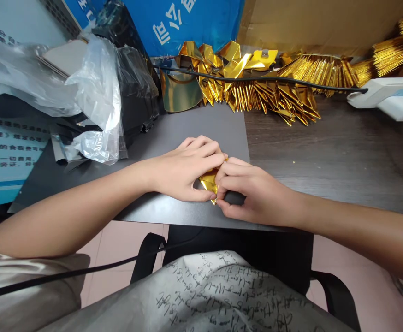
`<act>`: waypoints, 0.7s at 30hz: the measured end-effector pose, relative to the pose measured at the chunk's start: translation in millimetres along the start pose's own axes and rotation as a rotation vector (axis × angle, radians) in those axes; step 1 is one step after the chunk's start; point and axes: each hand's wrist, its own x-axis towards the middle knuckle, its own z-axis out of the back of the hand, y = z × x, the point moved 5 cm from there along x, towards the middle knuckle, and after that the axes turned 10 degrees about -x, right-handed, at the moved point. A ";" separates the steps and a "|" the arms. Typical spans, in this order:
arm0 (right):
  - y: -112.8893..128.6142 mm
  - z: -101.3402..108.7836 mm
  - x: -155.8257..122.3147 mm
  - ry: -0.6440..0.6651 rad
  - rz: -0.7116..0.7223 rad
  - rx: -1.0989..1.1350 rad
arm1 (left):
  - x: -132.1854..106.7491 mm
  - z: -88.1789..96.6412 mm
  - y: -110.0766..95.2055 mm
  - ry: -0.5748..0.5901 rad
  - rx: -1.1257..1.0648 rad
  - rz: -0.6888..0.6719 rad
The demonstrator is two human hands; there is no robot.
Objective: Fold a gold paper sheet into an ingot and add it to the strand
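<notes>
A small folded piece of shiny gold foil paper (208, 180) lies on the dark mat near the front edge of the table, between my two hands. My left hand (194, 170) comes over it from the left, with its fingers reaching across the far side and the thumb on the near corner. From the right, my right hand (246, 189) grips the foil's right edge, thumb and bent fingers pressed together. Both hands cover much of the paper, so its full shape is hidden.
Folded gold foil pieces (257, 87) lie in a row along the back, with a black cable (274, 79) across them. Plastic bags (97, 92) are heaped at the left. A white power strip (388, 94) sits at the right. Blue and brown boxes stand behind.
</notes>
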 end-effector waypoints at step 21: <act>-0.9 -0.9 -1.7 0.012 -0.091 -0.033 | -4.2 -4.2 -4.6 -0.039 0.066 -0.038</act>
